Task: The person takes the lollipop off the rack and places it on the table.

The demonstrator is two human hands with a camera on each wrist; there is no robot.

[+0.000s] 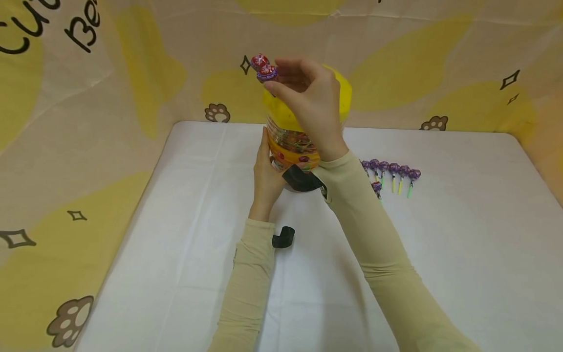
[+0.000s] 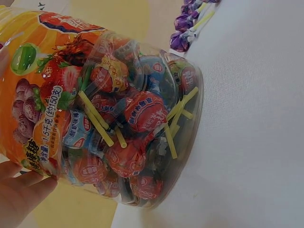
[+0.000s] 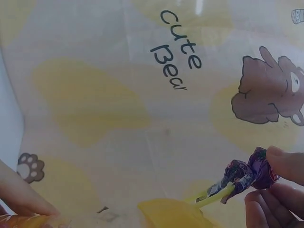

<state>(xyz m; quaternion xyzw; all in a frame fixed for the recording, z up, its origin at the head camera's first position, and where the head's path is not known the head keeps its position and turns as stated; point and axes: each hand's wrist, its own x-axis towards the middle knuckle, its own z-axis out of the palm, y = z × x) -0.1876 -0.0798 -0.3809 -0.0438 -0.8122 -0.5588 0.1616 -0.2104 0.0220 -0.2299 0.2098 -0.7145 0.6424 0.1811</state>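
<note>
My left hand (image 1: 267,181) grips the side of a clear plastic candy jar (image 1: 290,139) with an orange fruit label and a yellow top. Through its wall in the left wrist view, several wrapped lollipops (image 2: 145,111) show in red and blue wrappers with yellow sticks. Above the jar's top, my right hand (image 1: 320,100) pinches a pair of lollipops (image 1: 267,73) by a wrapped head between thumb and fingers. Their wrappers are purple and red. In the right wrist view their yellow-green sticks slant down toward the yellow top (image 3: 166,213).
Right of the jar, several purple lollipops (image 1: 393,167) lie in a row on the white table (image 1: 462,254). One more lollipop (image 1: 376,187) lies nearer, partly behind the right sleeve. A patterned cloth backdrop (image 1: 404,68) stands behind and left of the table.
</note>
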